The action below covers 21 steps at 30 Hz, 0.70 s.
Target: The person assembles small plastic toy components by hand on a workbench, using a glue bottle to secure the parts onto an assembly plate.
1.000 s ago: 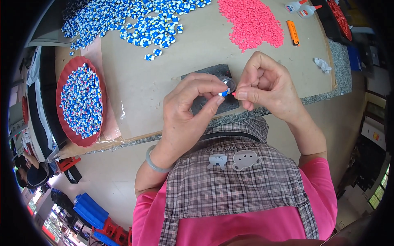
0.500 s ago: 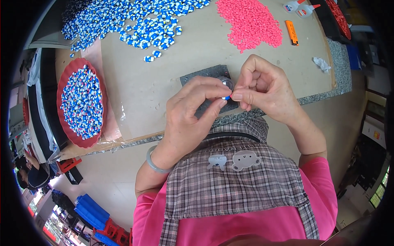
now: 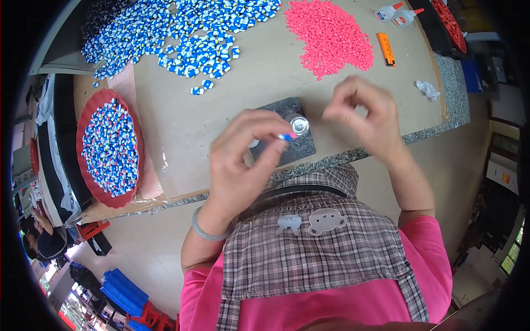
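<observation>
Between the thumb and fingertips of my left hand [image 3: 240, 151] is a small blue-and-white piece [image 3: 284, 137] with a bit of pink at its right end. My right hand [image 3: 367, 118] is raised to the right, apart from the left, its fingers curled and smeared by motion; whether it holds anything does not show. A dark grey slab [image 3: 301, 150] lies under the hands near the table's front edge. On it stands a small clear round container [image 3: 298, 126], just beyond the held piece. Part of the slab is hidden behind my left hand.
A large heap of blue-and-white pieces [image 3: 193, 55] lies far left, a pink pile [image 3: 331, 41] farther right. A red scalloped dish [image 3: 90, 179] of pieces sits left. Two glue bottles [image 3: 406, 19], an orange cutter [image 3: 386, 49] and crumpled tissue [image 3: 428, 89] lie right.
My right hand has left the blue-and-white piece and moved right and slightly upward. My left hand, still gripping the piece, has shifted a little left and down, uncovering the clear container.
</observation>
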Each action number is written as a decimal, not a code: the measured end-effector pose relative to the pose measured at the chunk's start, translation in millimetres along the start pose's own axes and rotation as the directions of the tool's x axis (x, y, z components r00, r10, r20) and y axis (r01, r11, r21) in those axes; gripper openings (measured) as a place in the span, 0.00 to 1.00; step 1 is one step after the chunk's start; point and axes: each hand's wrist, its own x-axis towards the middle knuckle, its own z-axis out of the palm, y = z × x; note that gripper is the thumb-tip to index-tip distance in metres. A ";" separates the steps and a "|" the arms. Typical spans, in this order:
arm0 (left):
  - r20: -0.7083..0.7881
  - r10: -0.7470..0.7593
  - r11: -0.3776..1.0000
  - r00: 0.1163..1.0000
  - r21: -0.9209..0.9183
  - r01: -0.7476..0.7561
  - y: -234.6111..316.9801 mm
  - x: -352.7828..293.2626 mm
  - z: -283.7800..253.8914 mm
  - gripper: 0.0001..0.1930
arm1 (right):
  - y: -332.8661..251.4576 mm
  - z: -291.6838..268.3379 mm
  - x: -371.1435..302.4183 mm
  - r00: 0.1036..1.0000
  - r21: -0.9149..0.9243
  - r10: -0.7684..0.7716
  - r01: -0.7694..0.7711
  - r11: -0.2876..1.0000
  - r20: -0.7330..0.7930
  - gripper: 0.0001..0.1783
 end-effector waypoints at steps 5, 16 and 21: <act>-0.201 -0.364 0.860 0.909 -0.447 0.245 -13.1 -3.0 -30.3 0.14 | 51.7 -1.2 9.3 0.984 -0.242 0.013 -0.056 0.969 -0.176 0.07; -0.445 -0.447 0.894 0.777 -0.257 0.367 -46.4 15.2 -91.3 0.13 | 60.4 6.6 12.9 0.990 -0.436 -0.142 0.117 0.893 -0.026 0.05; -0.353 -0.272 0.930 0.895 0.143 0.339 -65.0 24.0 -96.7 0.16 | 52.2 4.4 11.8 0.999 -0.376 0.034 -0.021 0.926 0.029 0.05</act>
